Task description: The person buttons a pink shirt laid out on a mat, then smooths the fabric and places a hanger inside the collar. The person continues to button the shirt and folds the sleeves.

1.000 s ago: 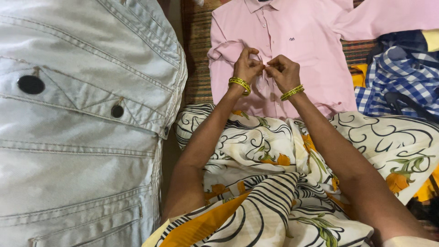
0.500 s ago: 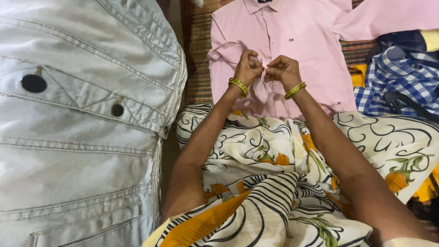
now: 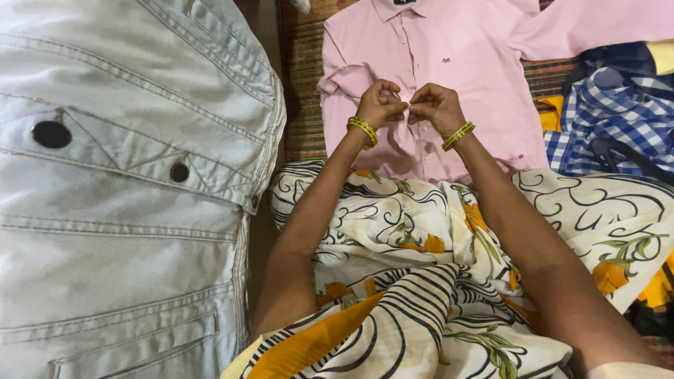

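Note:
A pink button-up shirt lies flat, front up, on a striped woven mat. My left hand and my right hand meet at the shirt's button strip near its middle. Each pinches one edge of the strip between thumb and fingers, and the cloth is lifted a little there. Both wrists carry gold bangles. The exact button under my fingers is hidden.
A pale denim jacket with dark buttons fills the left side. A blue and white checked shirt lies at the right over yellow cloth. My lap is covered by cream cloth printed with black lines and orange flowers.
My hands stay pinched on the shirt's button strip, with only small finger shifts. The view has drifted slightly.

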